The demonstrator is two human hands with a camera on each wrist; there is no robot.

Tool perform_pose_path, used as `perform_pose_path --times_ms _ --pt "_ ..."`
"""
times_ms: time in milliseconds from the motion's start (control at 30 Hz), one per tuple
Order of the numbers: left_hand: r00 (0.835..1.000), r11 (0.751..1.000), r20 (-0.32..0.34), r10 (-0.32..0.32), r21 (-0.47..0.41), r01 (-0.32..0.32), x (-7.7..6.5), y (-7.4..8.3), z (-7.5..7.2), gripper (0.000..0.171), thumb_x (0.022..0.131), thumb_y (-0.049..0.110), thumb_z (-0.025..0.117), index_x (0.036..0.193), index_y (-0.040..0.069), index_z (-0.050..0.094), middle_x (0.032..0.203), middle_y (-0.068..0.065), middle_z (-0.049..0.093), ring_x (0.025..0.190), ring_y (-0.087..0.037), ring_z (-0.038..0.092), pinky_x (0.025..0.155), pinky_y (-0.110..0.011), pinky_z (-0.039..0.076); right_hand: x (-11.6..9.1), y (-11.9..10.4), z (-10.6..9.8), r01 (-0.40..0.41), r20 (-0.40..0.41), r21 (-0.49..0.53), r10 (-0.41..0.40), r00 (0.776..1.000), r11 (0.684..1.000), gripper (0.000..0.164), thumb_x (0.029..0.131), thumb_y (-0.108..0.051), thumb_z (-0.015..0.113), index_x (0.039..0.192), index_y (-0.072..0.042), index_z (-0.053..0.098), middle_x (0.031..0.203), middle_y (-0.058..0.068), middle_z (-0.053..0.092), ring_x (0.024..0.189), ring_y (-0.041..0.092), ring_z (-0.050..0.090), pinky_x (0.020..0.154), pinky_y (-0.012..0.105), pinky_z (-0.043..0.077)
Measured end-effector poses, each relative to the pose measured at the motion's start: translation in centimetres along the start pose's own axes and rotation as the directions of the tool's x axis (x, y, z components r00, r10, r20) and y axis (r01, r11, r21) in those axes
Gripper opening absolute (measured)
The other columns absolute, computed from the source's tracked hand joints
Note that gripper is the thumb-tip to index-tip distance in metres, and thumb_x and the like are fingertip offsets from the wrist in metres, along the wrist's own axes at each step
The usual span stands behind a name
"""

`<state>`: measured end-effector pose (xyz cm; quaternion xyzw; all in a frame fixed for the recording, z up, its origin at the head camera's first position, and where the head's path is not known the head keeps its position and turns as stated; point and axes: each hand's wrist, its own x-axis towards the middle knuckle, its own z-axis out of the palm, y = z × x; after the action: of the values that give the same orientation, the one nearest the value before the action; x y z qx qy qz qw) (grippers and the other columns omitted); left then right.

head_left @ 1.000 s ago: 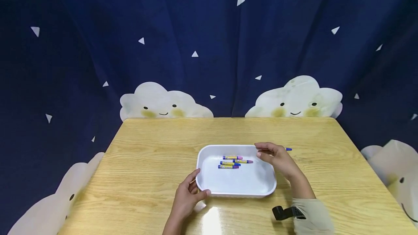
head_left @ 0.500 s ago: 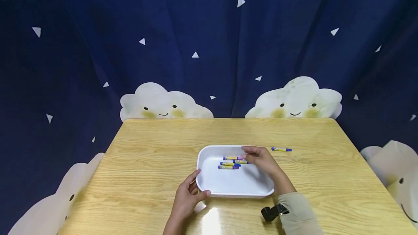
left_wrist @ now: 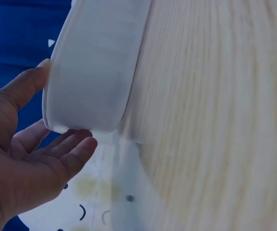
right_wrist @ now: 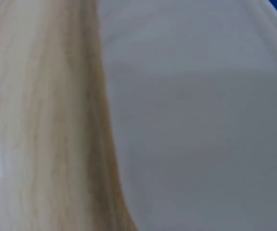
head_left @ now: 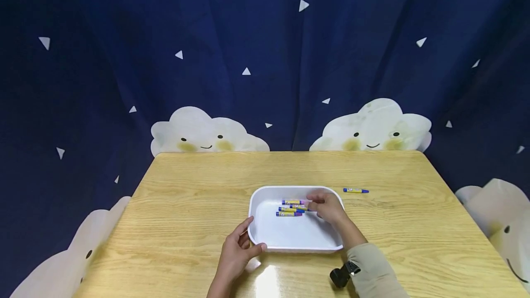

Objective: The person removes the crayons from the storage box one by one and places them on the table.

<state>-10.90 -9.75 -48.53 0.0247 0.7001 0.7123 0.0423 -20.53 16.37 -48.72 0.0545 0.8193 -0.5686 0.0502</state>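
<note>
In the head view a white tray (head_left: 285,233) stands on the table, with several crayons in yellow-and-blue wrappers, such as one purple-tipped crayon (head_left: 286,214), lying inside it. My left hand (head_left: 234,254) holds the tray's near left corner, thumb at the front rim and fingers along the left side; the left wrist view shows these fingers (left_wrist: 83,151) against the corner. My right hand (head_left: 329,207) reaches over the tray's right part, thumb and fingertips pinching the right end of a crayon (head_left: 297,206). The right wrist view shows only tray wall and table, no hand.
A single blue crayon (head_left: 355,191) lies on the wooden table (head_left: 198,197), right of the tray's far corner. A dark blue curtain (head_left: 232,49) with clouds and white triangles hangs behind the table. A black wrist camera (head_left: 341,275) sits at the right sleeve.
My right hand has moved left and down into the tray, and the crayon at its fingertips has slid slightly left. The loose blue crayon came fully into view. My left hand stays in place.
</note>
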Motion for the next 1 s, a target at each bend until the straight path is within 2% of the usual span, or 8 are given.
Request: perform_pose_path --times_ms 100,267,333,500,667,833,1000 --pt "1.000 1.000 0.002 -0.001 -0.002 0.001 0.0 0.0 0.0 0.079 0.069 -0.008 0.077 0.138 -0.008 0.036 0.126 -0.036 0.045 0.115 -0.042 0.047 0.089 -0.033 0.048 -0.2 0.2 0.3 -0.001 -0.037 -0.100 -0.002 0.999 0.995 0.022 0.076 -0.002 0.073 0.095 0.007 0.068 0.072 0.003 0.058 0.059 0.013 0.050 0.049 0.024 0.045" --pt "1.000 1.000 -0.007 -0.003 0.005 0.003 -0.1 -0.1 0.0 0.079 0.069 -0.007 0.077 0.137 -0.008 0.037 0.128 -0.036 0.043 0.116 -0.042 0.047 0.091 -0.034 0.047 -0.3 0.5 0.6 0.047 -0.060 -0.319 -0.070 0.996 0.946 0.016 0.070 -0.004 0.076 0.084 0.002 0.072 0.072 0.003 0.061 0.067 0.017 0.053 0.060 0.029 0.048" --pt "1.000 1.000 -0.004 -0.004 -0.001 0.004 -0.1 -0.2 0.0 0.079 0.069 -0.008 0.077 0.137 -0.008 0.037 0.128 -0.036 0.043 0.115 -0.042 0.048 0.089 -0.034 0.048 -0.3 0.7 0.6 0.061 -0.061 -0.366 -0.089 0.994 0.929 0.016 0.068 -0.005 0.078 0.082 0.000 0.073 0.072 0.002 0.061 0.070 0.018 0.053 0.063 0.031 0.047" --pt "1.000 1.000 0.007 -0.006 -0.019 0.006 -0.1 -0.4 0.1 0.080 0.069 -0.008 0.077 0.138 -0.008 0.036 0.127 -0.037 0.043 0.113 -0.042 0.049 0.085 -0.031 0.051 -0.4 1.1 0.9 0.106 -0.062 -0.436 -0.147 0.987 0.894 0.016 0.064 -0.005 0.080 0.078 -0.002 0.073 0.064 -0.003 0.060 0.063 0.014 0.052 0.057 0.028 0.046" --pt "1.000 0.999 0.007 -0.008 -0.039 0.008 0.0 -0.4 0.1 0.079 0.069 -0.009 0.076 0.138 -0.008 0.036 0.128 -0.038 0.041 0.114 -0.043 0.048 0.086 -0.031 0.050 -0.5 0.8 1.0 0.116 -0.063 -0.467 -0.164 0.984 0.876 0.015 0.062 -0.003 0.079 0.076 -0.004 0.073 0.061 -0.005 0.056 0.059 0.012 0.049 0.054 0.027 0.043" --pt "1.000 0.999 0.006 -0.006 -0.036 0.007 -0.1 -0.3 0.0 0.079 0.070 -0.008 0.076 0.138 -0.008 0.036 0.129 -0.037 0.040 0.116 -0.043 0.046 0.088 -0.032 0.049 -0.6 0.6 1.0 0.112 -0.060 -0.460 -0.156 0.986 0.881 0.012 0.061 -0.002 0.078 0.069 -0.007 0.071 0.059 -0.006 0.055 0.058 0.011 0.048 0.053 0.026 0.042" --pt "1.000 1.000 -0.005 -0.003 -0.023 0.003 -0.1 -0.3 0.0 0.079 0.069 -0.007 0.077 0.137 -0.007 0.037 0.130 -0.037 0.040 0.116 -0.043 0.046 0.090 -0.032 0.047 -0.2 0.7 1.2 0.142 -0.018 -0.342 -0.158 0.987 0.929 0.009 0.065 0.001 0.076 0.071 -0.003 0.070 0.062 -0.004 0.059 0.059 0.010 0.049 0.053 0.024 0.043"
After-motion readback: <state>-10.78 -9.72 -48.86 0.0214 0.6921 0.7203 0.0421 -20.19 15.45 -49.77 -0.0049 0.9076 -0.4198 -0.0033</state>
